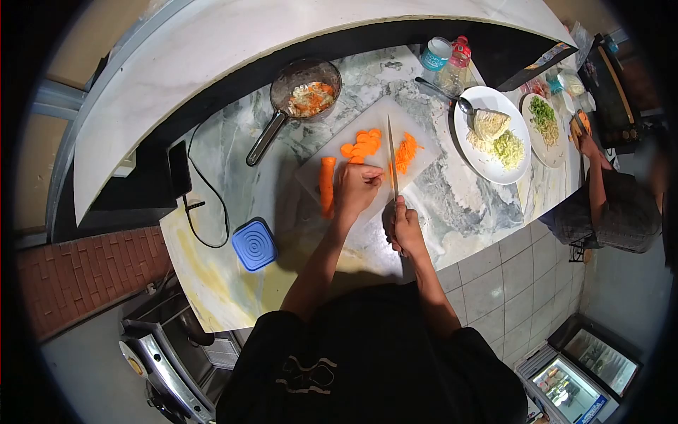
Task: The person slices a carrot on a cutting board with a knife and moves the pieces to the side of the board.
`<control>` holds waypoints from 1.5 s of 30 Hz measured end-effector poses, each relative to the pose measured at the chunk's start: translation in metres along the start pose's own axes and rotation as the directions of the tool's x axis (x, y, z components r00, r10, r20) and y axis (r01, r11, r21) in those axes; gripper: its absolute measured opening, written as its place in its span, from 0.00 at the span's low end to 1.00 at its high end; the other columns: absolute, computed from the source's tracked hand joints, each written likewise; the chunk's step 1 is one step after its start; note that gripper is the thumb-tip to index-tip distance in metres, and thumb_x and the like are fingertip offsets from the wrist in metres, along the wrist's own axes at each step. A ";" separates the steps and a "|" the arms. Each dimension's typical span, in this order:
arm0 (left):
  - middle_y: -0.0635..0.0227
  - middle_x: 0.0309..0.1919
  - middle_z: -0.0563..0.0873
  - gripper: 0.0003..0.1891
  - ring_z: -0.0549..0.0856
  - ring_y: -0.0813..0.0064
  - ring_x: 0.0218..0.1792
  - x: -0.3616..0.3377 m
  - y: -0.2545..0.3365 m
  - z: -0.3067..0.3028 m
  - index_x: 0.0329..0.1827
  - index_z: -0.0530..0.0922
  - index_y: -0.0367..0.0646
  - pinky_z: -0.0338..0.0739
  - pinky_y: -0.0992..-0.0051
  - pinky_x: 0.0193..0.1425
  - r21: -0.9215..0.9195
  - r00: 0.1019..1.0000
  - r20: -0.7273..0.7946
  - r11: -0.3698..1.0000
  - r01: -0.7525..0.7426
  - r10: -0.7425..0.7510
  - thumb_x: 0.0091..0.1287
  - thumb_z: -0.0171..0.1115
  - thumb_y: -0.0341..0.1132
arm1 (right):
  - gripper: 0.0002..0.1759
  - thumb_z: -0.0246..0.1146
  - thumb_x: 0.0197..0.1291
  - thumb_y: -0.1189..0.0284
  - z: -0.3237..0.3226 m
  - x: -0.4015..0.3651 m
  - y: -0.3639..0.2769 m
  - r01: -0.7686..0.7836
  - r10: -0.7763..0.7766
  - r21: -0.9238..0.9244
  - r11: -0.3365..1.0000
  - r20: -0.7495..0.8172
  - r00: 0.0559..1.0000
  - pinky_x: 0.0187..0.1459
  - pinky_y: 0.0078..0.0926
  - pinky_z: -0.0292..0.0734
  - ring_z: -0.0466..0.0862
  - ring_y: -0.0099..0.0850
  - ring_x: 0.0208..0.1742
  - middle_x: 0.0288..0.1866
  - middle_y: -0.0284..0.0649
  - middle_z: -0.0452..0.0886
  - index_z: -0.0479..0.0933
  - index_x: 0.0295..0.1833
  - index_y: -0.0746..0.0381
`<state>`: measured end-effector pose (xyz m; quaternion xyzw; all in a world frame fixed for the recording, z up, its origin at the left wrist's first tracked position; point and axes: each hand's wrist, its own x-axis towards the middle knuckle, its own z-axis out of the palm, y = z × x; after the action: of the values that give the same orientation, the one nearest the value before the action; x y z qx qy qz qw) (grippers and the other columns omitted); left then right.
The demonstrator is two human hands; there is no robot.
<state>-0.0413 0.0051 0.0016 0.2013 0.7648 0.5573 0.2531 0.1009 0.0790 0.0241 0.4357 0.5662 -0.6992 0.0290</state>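
Observation:
On a white cutting board [374,124] lie carrot slices [361,145] and thinner carrot strips [405,152]. My left hand [355,189] presses down on a carrot piece at the board's near side, fingers curled over it. A whole peeled carrot [327,185] lies just left of that hand. My right hand [404,227] grips the handle of a knife [392,159], whose blade points away from me and stands between the slices and the strips, right beside my left fingers.
A pan [305,92] with mixed vegetables sits behind the board. A plate [494,166] of cabbage and a spoon are to the right, with jars [446,60] behind. A blue lid [254,244] and a phone [179,168] with cable lie left. Another person [607,205] stands at right.

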 end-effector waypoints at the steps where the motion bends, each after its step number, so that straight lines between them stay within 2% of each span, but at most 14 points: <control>1: 0.57 0.37 0.92 0.10 0.91 0.76 0.38 -0.001 0.001 0.000 0.45 0.86 0.29 0.86 0.77 0.45 0.000 1.000 -0.008 1.000 -0.016 0.016 0.62 0.67 0.21 | 0.35 0.42 0.77 0.43 -0.001 0.000 -0.002 0.017 -0.017 -0.011 1.000 -0.005 1.000 0.06 0.24 0.52 0.58 0.22 0.04 0.09 0.30 0.60 0.62 0.22 0.58; 9: 0.57 0.38 0.91 0.10 0.91 0.76 0.39 0.001 0.001 -0.001 0.46 0.86 0.28 0.85 0.78 0.47 -0.005 1.000 0.005 1.000 -0.001 0.001 0.61 0.66 0.20 | 0.35 0.41 0.77 0.43 0.003 -0.007 0.002 0.002 -0.002 -0.006 1.000 0.027 1.000 0.06 0.24 0.52 0.58 0.21 0.05 0.09 0.30 0.60 0.61 0.21 0.57; 14: 0.56 0.38 0.91 0.11 0.91 0.75 0.40 0.000 0.000 -0.002 0.48 0.85 0.28 0.85 0.78 0.48 -0.016 0.999 0.031 1.000 0.014 -0.014 0.62 0.66 0.20 | 0.34 0.41 0.77 0.43 0.008 -0.006 0.008 -0.072 0.071 0.036 0.997 0.038 0.997 0.07 0.23 0.51 0.57 0.21 0.06 0.11 0.29 0.59 0.59 0.21 0.56; 17: 0.57 0.36 0.92 0.08 0.92 0.76 0.37 0.000 -0.002 0.000 0.42 0.87 0.32 0.85 0.78 0.45 -0.044 1.000 -0.011 0.999 -0.021 0.021 0.60 0.68 0.23 | 0.34 0.41 0.77 0.43 0.010 -0.007 0.005 -0.076 0.074 0.046 0.996 0.035 0.997 0.07 0.23 0.52 0.57 0.21 0.06 0.11 0.30 0.59 0.59 0.21 0.56; 20: 0.57 0.36 0.92 0.09 0.91 0.76 0.37 0.000 0.006 -0.002 0.43 0.87 0.32 0.85 0.79 0.44 -0.025 1.000 0.005 1.000 -0.010 0.011 0.60 0.68 0.23 | 0.34 0.41 0.77 0.44 0.009 -0.007 0.004 -0.059 0.056 0.053 0.997 0.052 0.997 0.07 0.23 0.52 0.58 0.21 0.06 0.11 0.30 0.60 0.59 0.21 0.56; 22: 0.56 0.39 0.91 0.11 0.91 0.75 0.40 -0.001 0.013 -0.004 0.48 0.85 0.28 0.85 0.78 0.49 -0.031 0.998 0.047 0.999 0.037 -0.035 0.62 0.66 0.20 | 0.34 0.41 0.77 0.44 0.009 -0.008 0.003 -0.056 0.054 0.053 0.997 0.050 0.997 0.07 0.24 0.52 0.58 0.21 0.06 0.11 0.30 0.60 0.59 0.21 0.56; 27: 0.56 0.39 0.91 0.11 0.91 0.75 0.40 0.001 0.002 0.000 0.48 0.85 0.28 0.85 0.78 0.49 -0.018 0.999 0.026 0.999 0.031 -0.031 0.62 0.66 0.21 | 0.34 0.41 0.77 0.44 0.008 -0.005 0.008 -0.042 0.040 0.045 0.998 0.048 0.998 0.07 0.24 0.52 0.57 0.21 0.06 0.10 0.30 0.59 0.59 0.21 0.56; 30: 0.57 0.38 0.92 0.10 0.91 0.75 0.38 0.001 -0.001 0.001 0.45 0.87 0.31 0.85 0.78 0.47 -0.005 1.000 -0.004 1.000 0.001 -0.001 0.61 0.68 0.23 | 0.34 0.41 0.77 0.44 0.007 -0.006 0.009 -0.042 0.041 0.024 0.999 0.026 0.999 0.07 0.24 0.52 0.57 0.21 0.06 0.10 0.30 0.59 0.59 0.22 0.56; 33: 0.58 0.37 0.92 0.09 0.92 0.75 0.37 0.000 -0.003 0.002 0.43 0.88 0.34 0.85 0.78 0.45 0.005 0.999 -0.027 1.000 -0.019 0.019 0.61 0.69 0.24 | 0.34 0.41 0.76 0.42 0.006 -0.009 0.007 -0.050 0.051 -0.013 0.999 0.069 0.996 0.09 0.23 0.56 0.61 0.19 0.09 0.13 0.29 0.62 0.63 0.26 0.59; 39: 0.57 0.37 0.92 0.09 0.92 0.74 0.36 0.002 -0.010 0.004 0.43 0.88 0.34 0.85 0.78 0.44 0.014 0.999 -0.042 1.000 -0.017 0.018 0.60 0.70 0.25 | 0.36 0.41 0.76 0.43 0.005 -0.006 0.011 -0.025 0.027 -0.026 0.999 0.061 0.998 0.09 0.23 0.56 0.61 0.20 0.08 0.12 0.28 0.61 0.62 0.22 0.59; 45: 0.57 0.36 0.91 0.09 0.92 0.73 0.35 0.000 -0.006 0.004 0.42 0.88 0.35 0.85 0.78 0.43 -0.008 0.998 -0.055 0.999 -0.041 0.040 0.60 0.70 0.27 | 0.39 0.39 0.77 0.43 0.009 -0.007 0.013 0.039 -0.037 -0.173 0.984 0.011 0.999 0.11 0.28 0.62 0.67 0.25 0.08 0.10 0.33 0.64 0.62 0.19 0.62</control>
<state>-0.0390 0.0061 -0.0048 0.2002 0.7645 0.5713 0.2215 0.1067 0.0645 0.0185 0.4180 0.6328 -0.6495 0.0554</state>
